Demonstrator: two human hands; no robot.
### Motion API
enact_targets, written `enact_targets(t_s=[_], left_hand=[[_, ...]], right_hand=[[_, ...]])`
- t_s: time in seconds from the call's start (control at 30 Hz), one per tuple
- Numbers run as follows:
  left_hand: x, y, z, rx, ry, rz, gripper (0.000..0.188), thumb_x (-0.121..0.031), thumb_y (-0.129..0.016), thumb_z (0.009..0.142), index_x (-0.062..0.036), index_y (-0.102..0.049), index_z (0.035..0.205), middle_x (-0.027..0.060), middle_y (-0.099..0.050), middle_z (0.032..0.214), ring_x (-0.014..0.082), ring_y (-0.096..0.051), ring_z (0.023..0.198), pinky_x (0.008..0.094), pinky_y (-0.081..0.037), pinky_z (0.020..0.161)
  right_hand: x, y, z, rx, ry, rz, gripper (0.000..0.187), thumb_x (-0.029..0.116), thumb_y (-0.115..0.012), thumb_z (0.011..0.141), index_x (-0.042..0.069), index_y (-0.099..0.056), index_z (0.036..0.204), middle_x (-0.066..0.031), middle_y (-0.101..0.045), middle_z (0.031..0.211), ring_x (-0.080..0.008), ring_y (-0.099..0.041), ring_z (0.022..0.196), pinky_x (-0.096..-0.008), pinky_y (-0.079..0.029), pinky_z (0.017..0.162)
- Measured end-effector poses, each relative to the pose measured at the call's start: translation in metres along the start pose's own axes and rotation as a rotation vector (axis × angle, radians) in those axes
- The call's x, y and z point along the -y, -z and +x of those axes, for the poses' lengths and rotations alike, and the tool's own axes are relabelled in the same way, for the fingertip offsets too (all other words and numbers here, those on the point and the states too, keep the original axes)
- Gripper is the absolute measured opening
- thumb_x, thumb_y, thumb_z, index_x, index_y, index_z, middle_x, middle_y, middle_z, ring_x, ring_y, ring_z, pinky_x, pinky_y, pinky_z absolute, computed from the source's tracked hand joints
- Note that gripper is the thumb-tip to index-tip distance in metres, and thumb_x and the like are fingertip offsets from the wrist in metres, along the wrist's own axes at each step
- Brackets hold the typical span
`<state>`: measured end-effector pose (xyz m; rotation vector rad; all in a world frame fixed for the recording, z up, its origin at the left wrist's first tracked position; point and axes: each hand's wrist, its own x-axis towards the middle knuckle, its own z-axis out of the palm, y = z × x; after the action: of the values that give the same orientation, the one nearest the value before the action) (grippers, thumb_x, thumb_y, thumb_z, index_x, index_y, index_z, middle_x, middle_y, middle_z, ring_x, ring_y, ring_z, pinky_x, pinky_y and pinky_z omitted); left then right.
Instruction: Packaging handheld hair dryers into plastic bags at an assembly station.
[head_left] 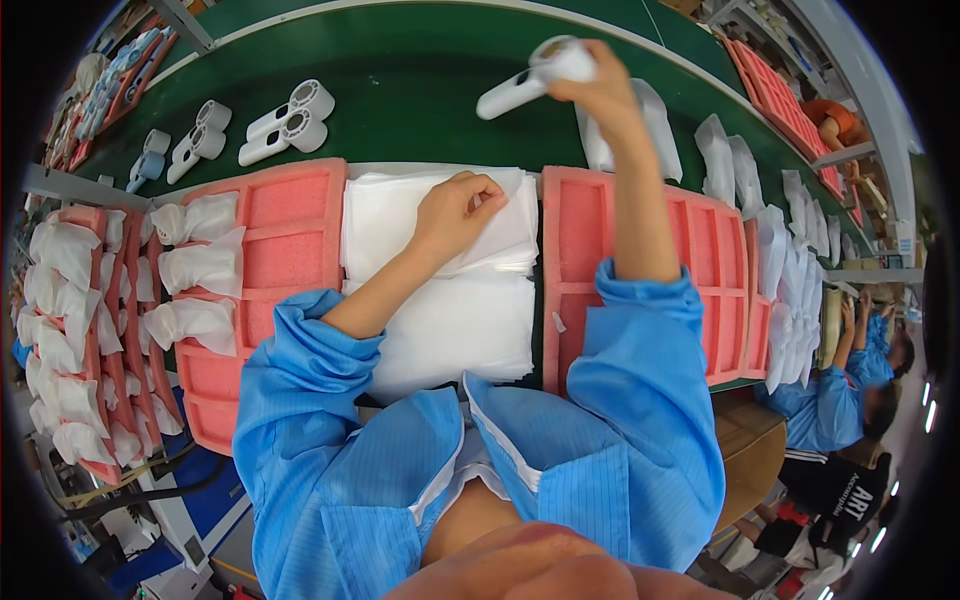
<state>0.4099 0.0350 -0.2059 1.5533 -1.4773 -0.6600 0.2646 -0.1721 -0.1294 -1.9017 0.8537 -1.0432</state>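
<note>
My right hand point(604, 92) reaches far over the green work surface point(420, 110), its fingers closed round the round head of a white handheld device point(512, 96). The device has a straight handle pointing left; motion blurs it slightly. My left hand point(458, 215) rests on an upper stack of thin white sleeves point(385, 222), fingers curled and thumb pressed to them. Whether it pinches a sleeve is hidden. A second stack of white sleeves point(455, 335) lies nearer me. Several similar white devices point(290, 125) lie on the green surface at the far left.
A pink foam tray point(290, 205) at left holds several wrapped pieces point(200, 268); another pink tray point(580, 225) lies at right. Wrapped pieces point(655, 130) sit beyond it. More loaded trays point(105, 350) stand far left. Co-workers in blue point(825, 410) are at the right.
</note>
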Motion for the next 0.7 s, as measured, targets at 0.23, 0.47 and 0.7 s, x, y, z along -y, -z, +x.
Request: enact_targets(t_s=[0.23,0.47,0.7], left_hand=[[0.009,0.008,0.004,0.035,0.085,-0.447,0.011,-0.014,-0.069,0.087,-0.0034,-0.067,0.087,0.0007,-0.063,0.082,0.0069,-0.052,0.067,0.0226,-0.041,0.06],[-0.021,0.041,0.001,0.004,0.139,-0.709,0.011,-0.015,-0.063,0.094,-0.0045,-0.063,0.097,0.0,-0.062,0.084,0.0073,-0.055,0.075,0.0219,-0.045,0.07],[-0.042,0.058,-0.002,-0.248,0.111,-0.864,0.011,-0.016,-0.059,0.096,-0.0062,-0.06,0.099,0.0006,-0.062,0.09,0.01,-0.056,0.08,0.0247,-0.045,0.078]], right_hand=[[0.066,0.065,-0.082,-0.005,-0.069,0.127,0.061,0.01,-0.076,0.057,0.0,-0.057,0.115,-0.0067,-0.063,0.098,-0.0138,-0.061,0.087,-0.0266,-0.05,0.074],[0.073,0.023,-0.091,0.184,0.036,0.045,0.056,0.007,-0.073,0.058,0.003,-0.059,0.112,-0.0038,-0.063,0.1,-0.0149,-0.06,0.089,-0.0277,-0.048,0.08],[0.076,-0.028,-0.1,0.15,0.337,0.02,0.051,0.0,-0.069,0.058,0.004,-0.058,0.108,-0.0076,-0.058,0.104,-0.0211,-0.059,0.093,-0.0305,-0.048,0.083]])
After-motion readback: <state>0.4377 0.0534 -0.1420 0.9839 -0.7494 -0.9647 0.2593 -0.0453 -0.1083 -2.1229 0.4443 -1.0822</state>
